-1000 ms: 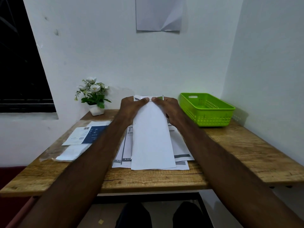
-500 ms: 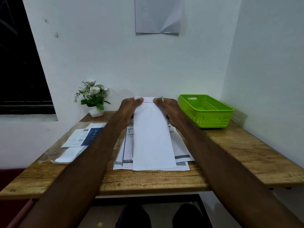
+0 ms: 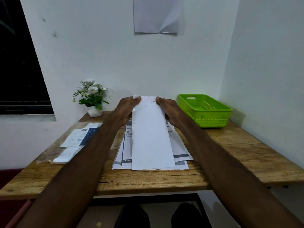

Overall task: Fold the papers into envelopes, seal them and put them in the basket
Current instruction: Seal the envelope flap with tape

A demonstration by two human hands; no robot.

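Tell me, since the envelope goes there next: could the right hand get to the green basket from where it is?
Probably yes. The right hand pinches the folded paper's far end, and the green basket sits just to its right on the table, nothing between them.

Single head-worn view, forward and down over the table (image 3: 246,153).

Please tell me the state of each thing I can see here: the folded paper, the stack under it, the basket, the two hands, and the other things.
Folded paper: long narrow strip, far end lifted, held at both far corners.
Left hand: pinches far left corner.
Right hand: pinches far right corner.
Printed sheets: flat, loosely stacked under the folded paper.
Basket: upright, nothing visible inside.
Flower pot: upright.
Plastic packet: lying flat.
Table: bears all.
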